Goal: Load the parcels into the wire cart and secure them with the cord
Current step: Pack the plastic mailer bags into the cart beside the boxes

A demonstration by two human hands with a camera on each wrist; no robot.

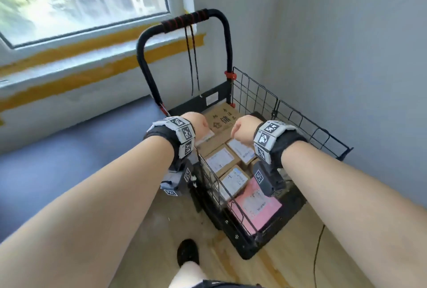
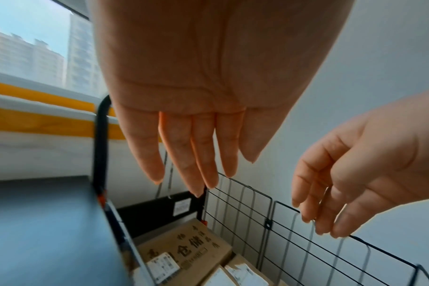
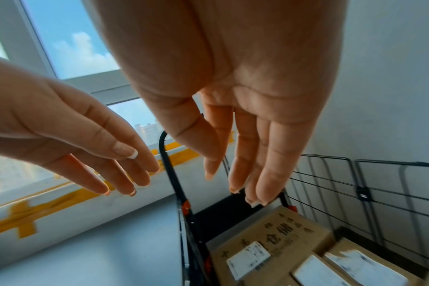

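The black wire cart (image 1: 254, 93) stands in the room's corner. In it lie a large printed cardboard box (image 1: 221, 119) at the back, several small labelled boxes (image 1: 221, 158) and a pink mailer (image 1: 254, 204) at the front. A black-and-red cord (image 1: 193, 56) is wound round the cart's handle (image 1: 143, 61), and its two ends dangle over the back. My left hand (image 1: 196, 123) and right hand (image 1: 242, 130) hover side by side above the large box. In the wrist views the left fingers (image 2: 196, 154) and right fingers (image 3: 245, 154) hang straight and hold nothing.
A blue-grey ledge (image 1: 69, 149) runs along the cart's left under the window, whose sill carries yellow tape (image 1: 92, 47). A grey wall (image 1: 346, 56) is close on the right. On the wooden floor are a thin cable (image 1: 317, 248) and my shoe (image 1: 187, 252).
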